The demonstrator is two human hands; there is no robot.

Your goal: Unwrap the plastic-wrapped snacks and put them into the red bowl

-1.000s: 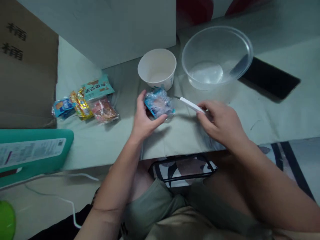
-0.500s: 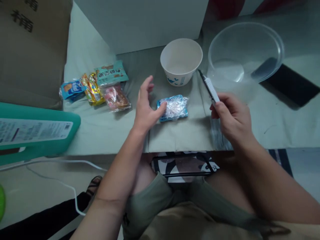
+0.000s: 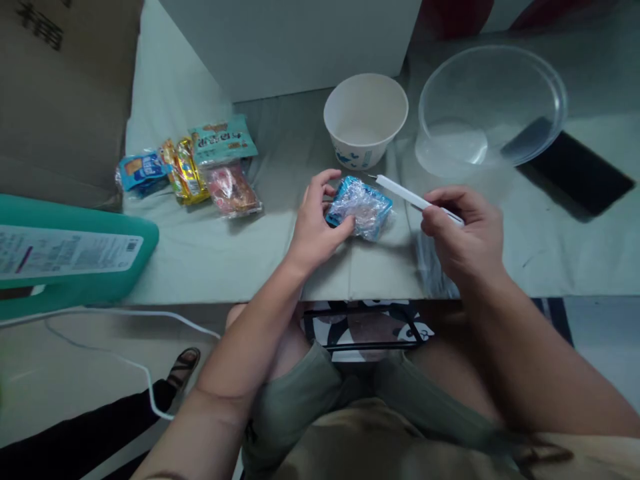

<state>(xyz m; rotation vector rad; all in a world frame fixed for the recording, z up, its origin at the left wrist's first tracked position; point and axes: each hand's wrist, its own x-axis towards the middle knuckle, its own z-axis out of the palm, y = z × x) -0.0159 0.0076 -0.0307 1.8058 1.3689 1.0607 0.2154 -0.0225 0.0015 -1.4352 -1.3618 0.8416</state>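
Observation:
My left hand [image 3: 323,220] grips the left side of a small blue packet [image 3: 361,208] wrapped in crinkled clear plastic, thumb on the near edge and fingers along the far one. The packet is tilted on the cloth-covered table. In my right hand [image 3: 463,230] is a slim white pen-like tool [image 3: 407,193], held between thumb and fingers. Its thin pointed tip is directed left, close to the packet's far right corner; whether they touch I cannot tell. Just behind the packet stands a white paper bowl [image 3: 365,157] with a blue print.
Several wrapped snacks [image 3: 190,173] lie at the left. To the right are a large clear plastic tub [image 3: 450,143], a black phone [image 3: 580,177] and a clear plastic sheet [image 3: 435,270]. A white box [image 3: 310,50], a cardboard box [image 3: 60,127] and a green container [image 3: 100,280] stand around.
My left hand has moved right and closed on the packet, turning and tilting it. My right hand has swung the white tool from pointing away to pointing left, its tip now near the packet.

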